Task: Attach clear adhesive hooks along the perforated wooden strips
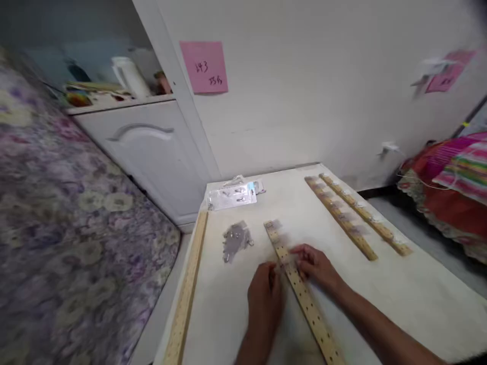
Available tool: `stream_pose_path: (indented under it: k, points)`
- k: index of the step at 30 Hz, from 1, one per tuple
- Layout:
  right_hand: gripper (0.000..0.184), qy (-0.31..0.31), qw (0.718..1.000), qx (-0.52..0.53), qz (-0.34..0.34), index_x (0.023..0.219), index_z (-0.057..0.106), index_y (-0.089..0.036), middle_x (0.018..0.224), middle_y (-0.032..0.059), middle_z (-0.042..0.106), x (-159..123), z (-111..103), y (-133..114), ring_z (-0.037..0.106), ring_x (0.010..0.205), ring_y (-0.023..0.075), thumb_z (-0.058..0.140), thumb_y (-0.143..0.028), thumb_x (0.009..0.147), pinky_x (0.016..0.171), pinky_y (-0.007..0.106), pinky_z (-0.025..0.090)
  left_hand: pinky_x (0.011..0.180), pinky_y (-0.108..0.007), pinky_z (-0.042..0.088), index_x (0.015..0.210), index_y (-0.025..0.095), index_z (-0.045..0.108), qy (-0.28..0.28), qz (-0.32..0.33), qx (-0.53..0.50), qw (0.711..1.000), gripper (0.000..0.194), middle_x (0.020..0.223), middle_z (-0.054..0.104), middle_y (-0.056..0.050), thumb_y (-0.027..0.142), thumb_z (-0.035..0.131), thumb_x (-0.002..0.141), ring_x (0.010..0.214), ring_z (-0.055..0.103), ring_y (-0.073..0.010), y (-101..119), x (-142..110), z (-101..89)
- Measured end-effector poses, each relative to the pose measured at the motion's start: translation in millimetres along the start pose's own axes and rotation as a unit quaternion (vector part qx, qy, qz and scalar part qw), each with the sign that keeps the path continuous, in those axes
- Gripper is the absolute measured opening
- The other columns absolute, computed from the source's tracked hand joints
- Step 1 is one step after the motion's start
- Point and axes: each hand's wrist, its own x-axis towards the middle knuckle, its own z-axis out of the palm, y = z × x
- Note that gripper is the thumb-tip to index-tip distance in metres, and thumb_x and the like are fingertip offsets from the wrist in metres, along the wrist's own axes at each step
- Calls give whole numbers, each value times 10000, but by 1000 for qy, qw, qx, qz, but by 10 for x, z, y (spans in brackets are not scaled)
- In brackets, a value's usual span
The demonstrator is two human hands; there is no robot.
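1. Central strip: a wooden strip point(308, 306) with dark holes along its length lies on the white table point(283, 195), between the two hands; its near end runs out of the lower edge of the view

2. Left hand point(265, 294): positioned at the left edge of the strip, fingers curled inward, thumb and index close together; blur prevents telling whether a small part is held

3. Right hand point(317, 266): positioned at the right edge of the strip, index finger reaching toward it, the other fingers bent; cannot tell whether the fingertips grip anything

4. Loose parts: a cluster of small metal parts point(236, 241) lies left of the strip's far end, apart from both hands

5. Packaging: a clear plastic pack point(232, 196) rests near the far left corner of the table

6. Left-side strip: another wooden strip point(188, 289) lies along the left table edge

7. Right-side strips: two wooden strips, an inner one point(335, 210) and an outer one point(367, 217), lie side by side with a gap between them; blurred small fittings show along both

8. Surroundings: a pink note point(204, 68) is fixed to the wall beyond the table; a white cabinet point(142, 162) and floral fabric point(76, 243) stand at left; red bedding point(437, 203) shows at right
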Motion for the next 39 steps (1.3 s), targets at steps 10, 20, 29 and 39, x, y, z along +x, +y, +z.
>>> stream_pose_path:
  k: [10, 20, 29, 39]
  points:
    - [259, 15, 999, -2, 33, 997, 527, -174, 577, -79, 513, 80, 30, 31, 485, 422, 76, 516, -232, 745, 402, 198, 382, 688, -251, 416, 910, 258, 638, -15, -29, 11, 999, 176, 822, 687, 33, 302, 479, 849, 739, 605, -146, 49, 139, 10]
    - [228, 25, 998, -43, 33, 972, 548, -183, 619, -64, 498, 110, 34, 26, 474, 447, 74, 511, -205, 749, 370, 176, 367, 683, -238, 416, 903, 272, 647, -30, -38, 18, 999, 167, 839, 691, 50, 302, 493, 847, 754, 609, -136, 71, 159, -25]
    - [221, 24, 998, -48, 32, 959, 552, -177, 606, -67, 501, 122, 26, 36, 451, 426, 69, 513, -195, 743, 364, 177, 354, 727, -248, 446, 939, 257, 639, -34, -3, 12, 999, 182, 883, 671, 23, 276, 469, 876, 803, 608, -139, 32, 104, -14]
    - [226, 18, 998, -43, 31, 954, 553, -176, 636, -63, 516, 124, 9, 43, 465, 445, 64, 524, -201, 731, 392, 179, 353, 776, -296, 489, 1151, 210, 588, -8, 119, 98, 988, 327, 951, 620, -70, 194, 382, 897, 888, 581, -178, -106, -121, 11]
